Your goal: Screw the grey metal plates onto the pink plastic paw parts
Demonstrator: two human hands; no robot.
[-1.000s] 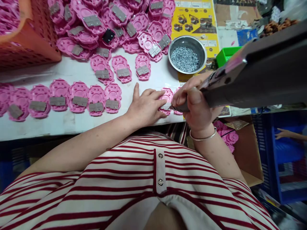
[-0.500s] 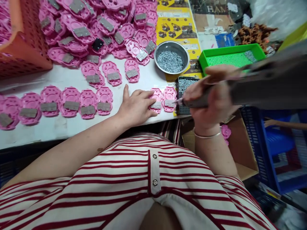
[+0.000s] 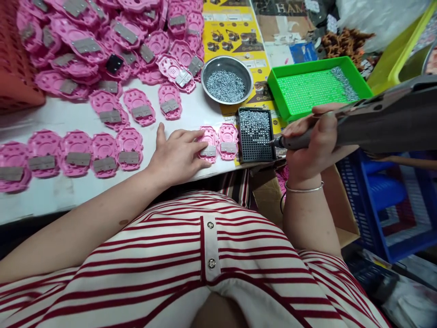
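Note:
My right hand is wrapped round a grey power screwdriver, whose tip lies over the right edge of a black perforated tray of small screws. My left hand lies on the white table with its fingers spread, the fingertips touching a pink plate with a grey metal piece. Just right of it, beside the black tray, sits another pink plate. A row of similar plates stretches to the left.
Behind the tray stand a metal bowl of screws and a green tray. A heap of pink plates and a red basket are at the back left. A blue crate stands low at the right.
The screwdriver tip has moved from the right-hand pink plate to the black tray. The view has shifted, so the table things appear further left. My left hand still rests at the plate.

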